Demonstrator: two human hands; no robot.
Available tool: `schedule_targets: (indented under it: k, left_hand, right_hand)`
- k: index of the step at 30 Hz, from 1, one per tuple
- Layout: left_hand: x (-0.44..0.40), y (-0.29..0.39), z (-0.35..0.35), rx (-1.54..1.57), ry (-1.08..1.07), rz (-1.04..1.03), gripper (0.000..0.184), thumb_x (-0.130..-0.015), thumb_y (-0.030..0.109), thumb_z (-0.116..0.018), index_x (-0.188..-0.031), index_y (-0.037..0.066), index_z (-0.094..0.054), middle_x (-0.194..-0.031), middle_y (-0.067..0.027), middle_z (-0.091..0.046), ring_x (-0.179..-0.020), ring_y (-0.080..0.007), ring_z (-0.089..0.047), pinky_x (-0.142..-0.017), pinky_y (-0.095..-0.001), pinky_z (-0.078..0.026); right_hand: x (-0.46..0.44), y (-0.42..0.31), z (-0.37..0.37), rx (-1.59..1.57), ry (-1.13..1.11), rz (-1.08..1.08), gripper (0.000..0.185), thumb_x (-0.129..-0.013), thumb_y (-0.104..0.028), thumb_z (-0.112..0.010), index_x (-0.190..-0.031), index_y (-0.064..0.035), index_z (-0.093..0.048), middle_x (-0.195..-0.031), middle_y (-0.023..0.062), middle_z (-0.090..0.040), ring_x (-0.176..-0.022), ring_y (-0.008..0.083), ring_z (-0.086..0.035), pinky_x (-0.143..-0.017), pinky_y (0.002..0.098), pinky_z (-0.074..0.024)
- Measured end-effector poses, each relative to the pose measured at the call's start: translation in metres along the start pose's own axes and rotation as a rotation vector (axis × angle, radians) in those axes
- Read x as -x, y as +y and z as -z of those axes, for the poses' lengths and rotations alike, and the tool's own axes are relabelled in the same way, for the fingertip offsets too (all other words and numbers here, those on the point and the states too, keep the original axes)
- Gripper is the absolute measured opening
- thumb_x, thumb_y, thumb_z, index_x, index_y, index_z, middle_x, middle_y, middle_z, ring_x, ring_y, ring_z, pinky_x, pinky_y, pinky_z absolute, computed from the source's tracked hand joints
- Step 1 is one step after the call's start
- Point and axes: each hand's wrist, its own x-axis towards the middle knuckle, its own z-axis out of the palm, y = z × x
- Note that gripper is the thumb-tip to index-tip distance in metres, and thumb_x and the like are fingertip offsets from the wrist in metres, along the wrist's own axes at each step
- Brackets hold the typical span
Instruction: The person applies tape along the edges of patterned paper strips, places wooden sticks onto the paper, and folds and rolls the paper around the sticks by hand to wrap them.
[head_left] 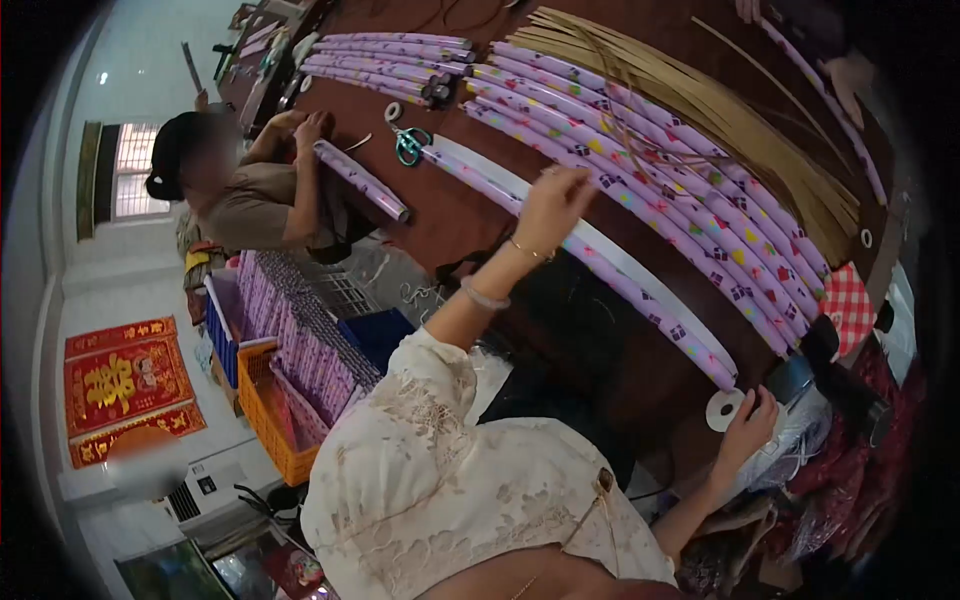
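Observation:
A long purple patterned roll of wrapping paper (650,310) lies across the brown table in front of me, a white strip (620,255) showing along its far side. My left hand (556,208) hovers over the middle of this roll, fingers drawn together; whatever is between them is too small to make out. At the roll's right end, my right hand (750,432) has its thumb and fingers at the edge of a white roll of tape (724,410). Teal-handled scissors (411,146) lie by the roll's left end.
Behind lie several finished purple rolls (680,200) and a stack of brown strips (700,110). A co-worker (250,190) at the left handles another purple roll (360,180). An orange crate (262,420) of rolls stands on the floor. Plastic-wrapped bundles (800,450) sit at the right.

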Motion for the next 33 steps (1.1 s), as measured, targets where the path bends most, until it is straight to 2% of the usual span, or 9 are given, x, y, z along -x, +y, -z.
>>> schedule_targets:
  k: [4,9,12,15,17,19,20,25,33]
  left_hand:
    - [-0.021,-0.155,0.063,-0.487,0.491,0.263,0.019,-0.079,0.007,-0.052,-0.095,0.001,-0.058,-0.088,-0.0174,-0.058,-0.088,-0.0342,-0.053,-0.078,-0.0411,-0.043]
    - [-0.029,-0.257,0.131,-0.865,0.232,0.893,0.033,-0.075,0.029,-0.060,-0.096,0.004,-0.064,-0.089,-0.0196,-0.063,-0.087,-0.0348,-0.060,-0.077,-0.0438,-0.048]
    - [-0.030,-0.314,0.161,-0.941,-0.217,0.919,0.053,-0.074,0.049,-0.059,-0.096,0.001,-0.064,-0.099,-0.0256,-0.060,-0.094,-0.0371,-0.059,-0.081,-0.0434,-0.047]
    - [-0.027,-0.347,0.167,-1.055,-0.175,1.012,0.062,-0.072,0.054,-0.063,-0.086,-0.006,-0.064,-0.088,-0.0181,-0.065,-0.084,-0.0297,-0.063,-0.071,-0.0393,-0.051]
    - [-0.003,-0.413,0.181,-0.302,0.137,1.104,0.040,-0.081,0.040,-0.061,-0.090,0.002,-0.065,-0.079,-0.0078,-0.064,-0.071,-0.0246,-0.062,-0.057,-0.0383,-0.047]
    - [-0.004,-0.383,0.177,-0.736,0.208,1.065,0.044,-0.071,0.040,-0.070,-0.073,-0.004,-0.065,-0.065,-0.0082,-0.060,-0.051,-0.0224,-0.051,-0.046,-0.0374,-0.042]
    - [-0.011,-0.313,0.169,-0.247,0.272,1.137,0.045,-0.080,0.037,-0.062,-0.092,-0.007,-0.062,-0.076,-0.0098,-0.061,-0.062,-0.0218,-0.054,-0.055,-0.0343,-0.045]
    - [0.001,-0.201,0.143,-0.108,0.265,0.792,0.045,-0.083,0.035,-0.059,-0.101,-0.007,-0.057,-0.083,-0.0105,-0.059,-0.068,-0.0211,-0.054,-0.060,-0.0331,-0.045]
    - [0.061,0.018,0.046,0.237,0.109,0.219,0.047,-0.094,0.025,-0.041,-0.130,-0.004,-0.032,-0.110,-0.0133,-0.051,-0.091,-0.0179,-0.049,-0.080,-0.0305,-0.041]
  right_hand:
    - [-0.005,0.013,-0.002,-0.006,-0.004,0.067,0.024,-0.089,-0.020,-0.052,-0.100,0.0007,-0.057,-0.102,0.0159,-0.056,-0.097,0.0320,-0.054,-0.081,0.0399,-0.0429]
    - [-0.017,0.021,0.003,-0.002,-0.035,0.170,0.022,-0.089,-0.018,-0.050,-0.099,0.0002,-0.058,-0.105,0.0150,-0.054,-0.097,0.0309,-0.051,-0.082,0.0416,-0.0408]
    - [-0.017,0.000,0.011,0.016,0.026,0.172,0.017,-0.087,-0.016,-0.052,-0.097,-0.0027,-0.058,-0.103,0.0110,-0.054,-0.094,0.0290,-0.051,-0.083,0.0391,-0.0388]
    - [-0.012,-0.003,0.011,0.041,0.024,0.168,0.015,-0.085,-0.014,-0.054,-0.096,-0.0054,-0.059,-0.102,0.0076,-0.054,-0.093,0.0271,-0.052,-0.085,0.0368,-0.0369]
    - [-0.009,-0.006,0.012,0.040,0.026,0.158,0.015,-0.084,-0.013,-0.055,-0.097,-0.0056,-0.058,-0.101,0.0064,-0.054,-0.092,0.0254,-0.052,-0.085,0.0368,-0.0365]
    - [-0.006,-0.005,0.012,0.028,0.117,0.135,0.015,-0.084,-0.013,-0.056,-0.096,-0.0060,-0.058,-0.100,0.0058,-0.055,-0.091,0.0239,-0.053,-0.085,0.0368,-0.0371]
    - [-0.005,0.001,0.012,0.018,0.166,0.122,0.015,-0.084,-0.014,-0.056,-0.096,-0.0062,-0.059,-0.100,0.0057,-0.055,-0.090,0.0240,-0.054,-0.084,0.0367,-0.0377]
    - [0.008,-0.002,0.027,-0.321,0.195,-0.130,0.014,-0.084,-0.008,-0.056,-0.097,-0.0044,-0.058,-0.095,0.0081,-0.057,-0.083,0.0231,-0.057,-0.070,0.0305,-0.0450]
    - [0.045,-0.076,0.015,-0.520,0.009,0.354,0.025,-0.073,-0.002,-0.064,-0.097,-0.0050,-0.059,-0.089,0.0095,-0.057,-0.074,0.0238,-0.059,-0.063,0.0328,-0.0489]
